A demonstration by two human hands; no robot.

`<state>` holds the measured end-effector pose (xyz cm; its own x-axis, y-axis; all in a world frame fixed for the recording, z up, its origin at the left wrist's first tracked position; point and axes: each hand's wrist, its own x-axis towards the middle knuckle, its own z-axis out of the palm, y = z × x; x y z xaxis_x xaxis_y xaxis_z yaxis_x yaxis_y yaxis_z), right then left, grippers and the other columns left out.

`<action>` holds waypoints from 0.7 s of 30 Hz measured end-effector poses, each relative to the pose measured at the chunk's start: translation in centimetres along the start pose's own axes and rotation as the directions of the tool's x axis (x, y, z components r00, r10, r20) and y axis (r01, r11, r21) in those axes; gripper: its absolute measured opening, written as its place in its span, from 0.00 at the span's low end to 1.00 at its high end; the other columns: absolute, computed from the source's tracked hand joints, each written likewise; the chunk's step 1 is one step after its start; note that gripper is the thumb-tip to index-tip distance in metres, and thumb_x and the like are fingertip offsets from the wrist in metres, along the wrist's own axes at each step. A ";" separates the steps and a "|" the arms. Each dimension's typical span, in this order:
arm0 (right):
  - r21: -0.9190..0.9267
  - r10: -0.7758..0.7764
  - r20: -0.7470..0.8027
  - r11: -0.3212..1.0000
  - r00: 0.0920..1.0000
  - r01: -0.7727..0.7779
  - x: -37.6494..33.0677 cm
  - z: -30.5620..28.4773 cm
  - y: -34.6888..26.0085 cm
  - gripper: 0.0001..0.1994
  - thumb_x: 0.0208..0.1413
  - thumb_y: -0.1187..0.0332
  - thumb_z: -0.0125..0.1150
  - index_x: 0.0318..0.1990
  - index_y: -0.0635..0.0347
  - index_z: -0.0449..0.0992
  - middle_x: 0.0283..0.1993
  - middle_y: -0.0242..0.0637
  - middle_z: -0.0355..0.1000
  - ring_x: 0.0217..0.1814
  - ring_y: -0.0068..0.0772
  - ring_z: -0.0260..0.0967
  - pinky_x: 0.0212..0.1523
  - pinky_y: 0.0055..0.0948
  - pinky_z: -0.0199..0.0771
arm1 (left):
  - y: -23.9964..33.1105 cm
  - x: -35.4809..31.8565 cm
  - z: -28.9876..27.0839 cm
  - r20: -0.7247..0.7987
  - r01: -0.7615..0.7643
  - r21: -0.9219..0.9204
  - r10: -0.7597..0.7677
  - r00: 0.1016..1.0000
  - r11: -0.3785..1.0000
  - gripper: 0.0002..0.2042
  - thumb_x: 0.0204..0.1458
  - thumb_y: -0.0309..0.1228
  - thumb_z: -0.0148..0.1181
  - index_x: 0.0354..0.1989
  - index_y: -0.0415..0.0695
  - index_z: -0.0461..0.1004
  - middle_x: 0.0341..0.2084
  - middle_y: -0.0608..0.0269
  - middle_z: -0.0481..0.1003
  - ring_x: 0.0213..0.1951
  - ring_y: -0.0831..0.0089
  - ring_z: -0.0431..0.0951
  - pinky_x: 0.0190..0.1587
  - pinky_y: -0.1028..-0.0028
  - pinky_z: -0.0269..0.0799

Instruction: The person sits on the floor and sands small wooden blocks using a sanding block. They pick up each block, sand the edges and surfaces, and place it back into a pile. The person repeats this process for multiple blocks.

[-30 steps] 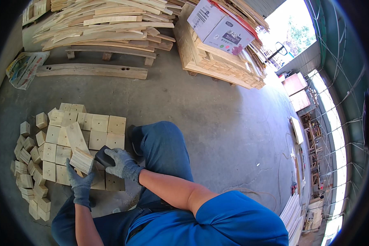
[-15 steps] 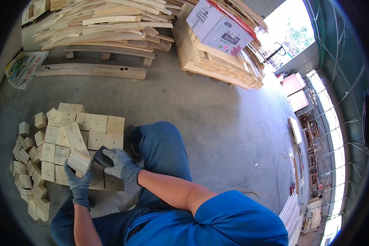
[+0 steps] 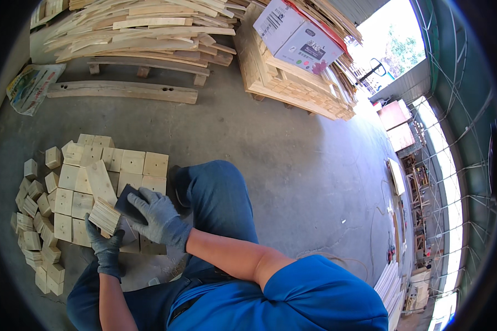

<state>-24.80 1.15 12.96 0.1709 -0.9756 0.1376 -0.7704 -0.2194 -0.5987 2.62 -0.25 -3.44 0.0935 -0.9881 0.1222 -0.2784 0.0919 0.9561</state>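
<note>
My left hand (image 3: 105, 249), in a grey glove, is closed around a wooden block (image 3: 105, 216) whose near face shows fine parallel lines. A dark, flat-faced rectangular block (image 3: 131, 204), like a sanding block, is gripped in my gloved right hand (image 3: 163, 219). It is tilted beside the upper right edge of the wooden block; whether the two touch I cannot tell. Behind them a longer pale wood piece (image 3: 100, 181) lies slanted across rows of square blocks (image 3: 68, 177), many with a small dark mark on top. My hands hide part of the nearest rows.
Loose small blocks (image 3: 33, 241) are heaped left of the rows. My bent knee (image 3: 221, 185) stands to the right. Farther off are stacked boards (image 3: 143, 33) on a pallet, a beam (image 3: 121, 92) on the floor, and a carton (image 3: 298, 41) on piled timber.
My right hand has moved slightly up and left, and the dark block has turned so that its broad face shows. My left hand stays almost in place with the wooden block.
</note>
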 end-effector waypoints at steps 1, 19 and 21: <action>-0.002 -0.052 -0.005 0.999 0.999 0.052 -0.3 0.6 -0.5 0.40 0.55 0.55 0.76 0.75 0.53 0.70 0.74 0.60 0.64 0.72 0.66 0.66 0.72 0.55 0.67 | -0.2 -0.1 0.0 0.009 -0.028 -0.036 0.028 1.000 0.999 0.60 0.39 0.28 0.85 0.81 0.41 0.49 0.74 0.49 0.64 0.73 0.55 0.65 0.78 0.59 0.60; -0.058 -0.251 0.247 0.960 0.936 0.273 0.5 2.2 -5.4 0.34 0.57 0.55 0.74 0.71 0.49 0.74 0.70 0.56 0.65 0.63 0.57 0.70 0.60 0.50 0.72 | -7.8 0.9 -0.8 0.261 0.363 -0.791 -0.266 0.928 0.492 0.32 0.69 0.25 0.59 0.79 0.51 0.56 0.70 0.54 0.68 0.67 0.61 0.73 0.69 0.59 0.76; -0.079 -0.258 0.242 0.955 0.935 0.284 0.9 2.4 -5.3 0.35 0.55 0.56 0.75 0.72 0.50 0.75 0.70 0.57 0.65 0.61 0.56 0.71 0.59 0.49 0.72 | -6.2 0.3 0.2 0.231 0.348 -0.731 -0.267 0.936 0.587 0.28 0.73 0.34 0.55 0.80 0.52 0.56 0.70 0.53 0.68 0.67 0.59 0.73 0.70 0.58 0.74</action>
<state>-19.07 1.43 14.35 0.5075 -0.8567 0.0919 -0.7362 -0.4866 -0.4704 4.21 -1.17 -9.36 -0.0592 -0.9775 -0.2022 0.5680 -0.1996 0.7985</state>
